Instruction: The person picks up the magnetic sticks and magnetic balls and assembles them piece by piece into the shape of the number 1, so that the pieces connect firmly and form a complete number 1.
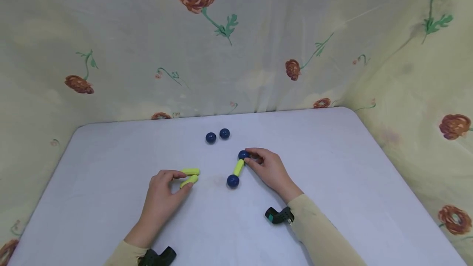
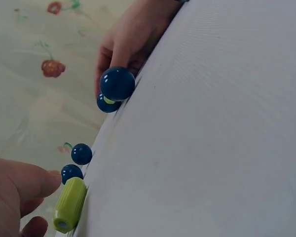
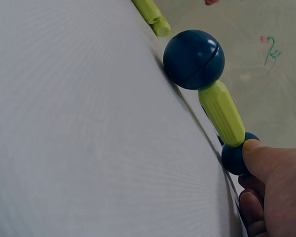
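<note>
In the head view my right hand (image 1: 271, 170) pinches a blue ball (image 1: 242, 154) between thumb and fingers. A ribbed yellow-green rod (image 1: 238, 168) joins that ball to a second blue ball (image 1: 233, 181), and the right wrist view shows the joined rod (image 3: 222, 113) closely. To the left, my left hand (image 1: 162, 194) has thumb and index finger around two loose yellow-green rods: a far rod (image 1: 192, 171) and a near rod (image 1: 190, 180). In the left wrist view one rod (image 2: 70, 205) shows beside the thumb; the fingertips' contact is partly hidden.
Two loose blue balls, a left one (image 1: 211, 137) and a right one (image 1: 224, 134), lie farther back on the white table (image 1: 318, 143). Flowered cloth (image 1: 251, 52) hangs behind the table and along its sides. Dark camera mounts sit at both wrists.
</note>
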{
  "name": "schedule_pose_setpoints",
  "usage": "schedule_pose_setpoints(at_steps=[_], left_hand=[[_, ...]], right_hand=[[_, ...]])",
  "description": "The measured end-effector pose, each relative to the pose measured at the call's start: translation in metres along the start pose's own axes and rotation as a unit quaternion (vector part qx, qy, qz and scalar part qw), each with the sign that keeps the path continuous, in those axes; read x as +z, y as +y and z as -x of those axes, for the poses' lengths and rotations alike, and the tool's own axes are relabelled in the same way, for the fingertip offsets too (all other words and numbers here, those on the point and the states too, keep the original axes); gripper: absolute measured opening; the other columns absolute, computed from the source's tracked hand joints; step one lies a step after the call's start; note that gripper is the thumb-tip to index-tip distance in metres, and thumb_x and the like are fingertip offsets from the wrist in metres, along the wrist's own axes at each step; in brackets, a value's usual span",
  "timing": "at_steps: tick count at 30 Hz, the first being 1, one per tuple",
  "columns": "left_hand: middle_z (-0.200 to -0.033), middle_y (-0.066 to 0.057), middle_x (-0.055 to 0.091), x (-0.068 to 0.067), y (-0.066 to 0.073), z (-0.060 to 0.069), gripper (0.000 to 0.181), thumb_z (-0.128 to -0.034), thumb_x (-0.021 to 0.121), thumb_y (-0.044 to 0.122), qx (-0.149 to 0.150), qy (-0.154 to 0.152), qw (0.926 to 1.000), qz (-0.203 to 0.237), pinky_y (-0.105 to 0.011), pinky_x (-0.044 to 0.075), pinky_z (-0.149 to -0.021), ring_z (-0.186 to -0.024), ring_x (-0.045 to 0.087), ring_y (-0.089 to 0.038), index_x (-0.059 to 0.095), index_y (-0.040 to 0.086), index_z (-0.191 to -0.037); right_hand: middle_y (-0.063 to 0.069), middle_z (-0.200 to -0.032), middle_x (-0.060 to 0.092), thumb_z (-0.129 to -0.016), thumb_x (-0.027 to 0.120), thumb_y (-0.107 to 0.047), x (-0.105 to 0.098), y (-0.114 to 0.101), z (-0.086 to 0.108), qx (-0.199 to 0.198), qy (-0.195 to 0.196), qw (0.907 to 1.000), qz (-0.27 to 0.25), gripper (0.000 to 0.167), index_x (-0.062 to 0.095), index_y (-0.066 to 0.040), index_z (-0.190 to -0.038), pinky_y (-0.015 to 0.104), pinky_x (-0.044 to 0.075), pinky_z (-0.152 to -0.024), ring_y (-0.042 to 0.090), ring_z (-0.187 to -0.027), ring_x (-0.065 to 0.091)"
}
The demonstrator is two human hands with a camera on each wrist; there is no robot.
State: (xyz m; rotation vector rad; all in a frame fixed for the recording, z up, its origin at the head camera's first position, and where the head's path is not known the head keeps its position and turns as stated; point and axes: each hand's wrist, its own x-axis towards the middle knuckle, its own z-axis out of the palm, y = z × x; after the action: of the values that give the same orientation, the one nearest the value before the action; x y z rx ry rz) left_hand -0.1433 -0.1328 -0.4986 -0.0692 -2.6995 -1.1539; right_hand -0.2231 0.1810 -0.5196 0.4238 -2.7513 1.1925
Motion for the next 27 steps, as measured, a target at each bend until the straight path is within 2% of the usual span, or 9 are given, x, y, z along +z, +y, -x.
schedule_pose_setpoints(at_steps=[3, 8, 18, 27], left_hand=[[-0.108, -0.004, 0.063, 0.0022, -0.0062, 0.0006, 0.03, -0.0815, 0.083, 0.024, -0.006, -0.006, 1.0, -0.002, -0.043, 0.039, -0.089, -0.104, 0.053, -0.025, 0.071, 0.011, -0.105], [-0.107, -0.003, 0.065, 0.0068, -0.0107, -0.0006, 0.029, -0.0821, 0.082, 0.024, 0.003, -0.006, 0.9998, -0.021, -0.042, 0.04, -0.087, -0.103, 0.054, -0.025, 0.071, 0.012, -0.106], [-0.103, -0.003, 0.067, 0.0089, -0.0106, -0.0012, 0.022, -0.0838, 0.081, 0.025, 0.0, -0.012, 0.9985, -0.054, -0.041, 0.042, -0.082, -0.097, 0.054, -0.024, 0.071, 0.012, -0.099], [-0.094, -0.001, 0.066, 0.0099, -0.0104, -0.0021, 0.023, -0.0829, 0.08, 0.025, -0.003, -0.02, 0.9979, -0.061, -0.039, 0.041, -0.078, -0.092, 0.053, -0.024, 0.071, 0.011, -0.098]], right_hand=[[-0.006, -0.112, 0.066, -0.095, 0.068, -0.035, 0.0018, 0.0002, -0.0003, 0.004, -0.001, 1.0, -0.002, 0.035, 0.067, -0.022, -0.127, 0.031, 0.05, -0.078, 0.007, -0.088, 0.06], [-0.006, -0.111, 0.067, -0.095, 0.068, -0.036, 0.0021, -0.001, -0.0008, 0.013, 0.002, 0.9999, 0.001, 0.035, 0.067, -0.022, -0.127, 0.031, 0.05, -0.077, 0.008, -0.088, 0.06], [-0.006, -0.107, 0.067, -0.095, 0.067, -0.037, 0.0012, -0.0031, -0.0028, 0.02, 0.01, 0.9997, 0.005, 0.036, 0.067, -0.021, -0.126, 0.031, 0.05, -0.073, 0.009, -0.083, 0.058], [-0.006, -0.107, 0.067, -0.095, 0.068, -0.035, 0.0, -0.0044, -0.0033, 0.024, 0.01, 0.9997, 0.006, 0.034, 0.067, -0.02, -0.126, 0.031, 0.05, -0.073, 0.009, -0.083, 0.059]])
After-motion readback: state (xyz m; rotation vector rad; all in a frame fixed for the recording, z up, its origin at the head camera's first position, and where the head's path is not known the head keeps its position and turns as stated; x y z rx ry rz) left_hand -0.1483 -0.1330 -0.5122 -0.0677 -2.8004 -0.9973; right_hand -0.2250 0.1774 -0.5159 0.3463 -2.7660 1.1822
